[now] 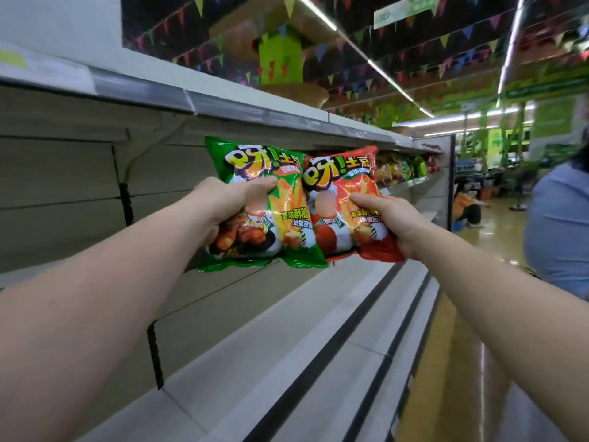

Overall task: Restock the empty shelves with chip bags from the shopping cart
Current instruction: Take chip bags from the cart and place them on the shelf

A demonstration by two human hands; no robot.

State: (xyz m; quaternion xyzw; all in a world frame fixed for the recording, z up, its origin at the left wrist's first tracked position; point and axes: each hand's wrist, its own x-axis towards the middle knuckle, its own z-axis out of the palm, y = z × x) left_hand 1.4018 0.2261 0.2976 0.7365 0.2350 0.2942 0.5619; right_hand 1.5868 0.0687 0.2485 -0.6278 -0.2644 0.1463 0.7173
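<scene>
My left hand (223, 205) grips a green chip bag (287, 193) by its left side, thumb across the front. Beside it, my right hand (385, 218) holds a red chip bag (338, 199) by its right edge. Both bags are upright, side by side and touching, held out in front of an empty grey shelf (277, 301) under the shelf above (223, 106). The shopping cart is out of view.
More empty shelf levels (360, 355) step down below. Farther along the same row sit several stocked snack bags (401, 167). A person in a blue top (561, 228) stands close on the right, and another crouches far down the aisle (467, 208).
</scene>
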